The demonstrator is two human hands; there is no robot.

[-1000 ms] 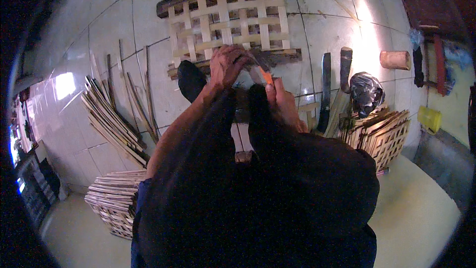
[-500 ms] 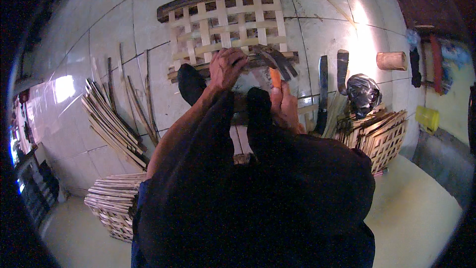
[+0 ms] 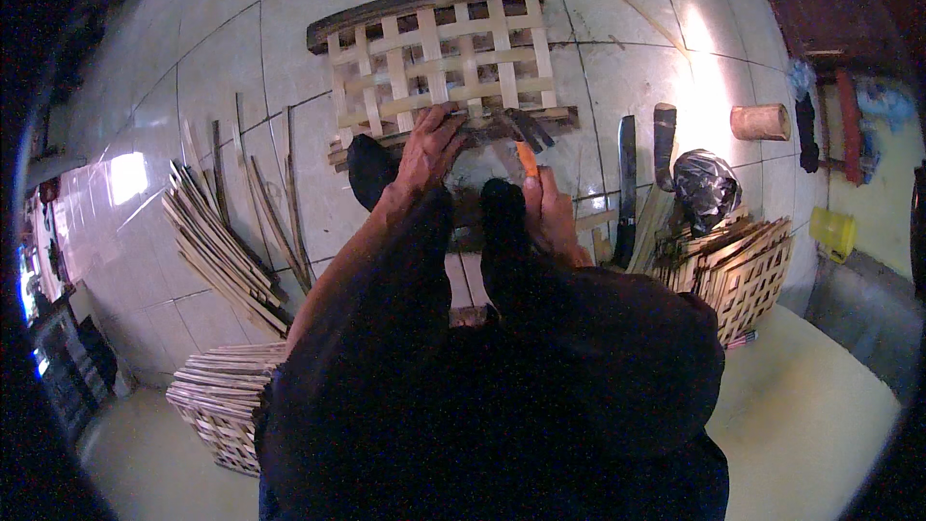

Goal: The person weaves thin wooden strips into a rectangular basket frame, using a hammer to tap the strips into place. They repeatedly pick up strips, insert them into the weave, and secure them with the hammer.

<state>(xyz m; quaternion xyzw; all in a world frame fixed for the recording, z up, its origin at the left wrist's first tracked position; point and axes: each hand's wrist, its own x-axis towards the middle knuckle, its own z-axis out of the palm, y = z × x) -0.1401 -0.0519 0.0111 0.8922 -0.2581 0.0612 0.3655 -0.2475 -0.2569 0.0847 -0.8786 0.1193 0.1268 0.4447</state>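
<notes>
One lattice panel (image 3: 433,58) lies on the tiled floor (image 3: 617,77), long axis left-right; the left hand (image 3: 427,147) bends over its near edge, pinching or not I cannot tell; the right hand (image 3: 551,210) grips a hammer (image 3: 526,158), head foremost. Light glares at right.

Strips (image 3: 217,246) left, lattice (image 3: 431,48) ahead, bag (image 3: 706,191) right

Head-worn fisheye, facing down, apparently fairly near.
</notes>
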